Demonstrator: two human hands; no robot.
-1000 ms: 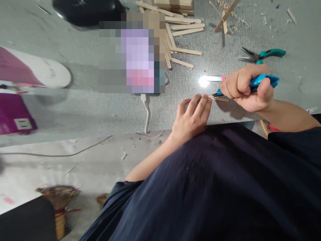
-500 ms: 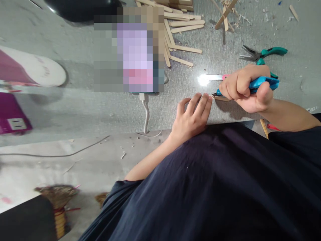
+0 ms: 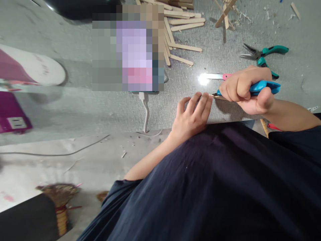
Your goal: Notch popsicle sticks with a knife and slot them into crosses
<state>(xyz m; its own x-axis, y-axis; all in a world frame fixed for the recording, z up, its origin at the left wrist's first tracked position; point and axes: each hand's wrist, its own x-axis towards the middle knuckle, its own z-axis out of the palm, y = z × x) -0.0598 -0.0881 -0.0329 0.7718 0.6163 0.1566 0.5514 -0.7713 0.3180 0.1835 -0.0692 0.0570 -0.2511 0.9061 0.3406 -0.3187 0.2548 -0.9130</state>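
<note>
My right hand [image 3: 247, 87] is wrapped round a blue-handled cutting tool [image 3: 265, 87]. Its short dark tip points left and meets a wooden craft stick [image 3: 222, 97]; whether it is a knife or nippers I cannot make out. With bent fingers, my left hand [image 3: 192, 115] holds the left end of that stick by the table's front edge; its thumb is hidden. Just beyond the tool, a metal blade with a pink handle [image 3: 227, 76] lies partly under my right hand. Green-handled long-nose pliers [image 3: 259, 55] rest open past my right knuckles.
Loose craft sticks [image 3: 185, 25] are piled at the back. Crossed sticks [image 3: 225, 15] stand among shavings at the back right. A blurred-out phone-like device [image 3: 135, 50] has a white cable [image 3: 145, 113] running off the front edge. A purple socket box [image 3: 15, 113] sits left.
Both hands keep their places, the tool's tip still at the stick. The blue tool appears tilted very slightly; the view has shifted a little.
</note>
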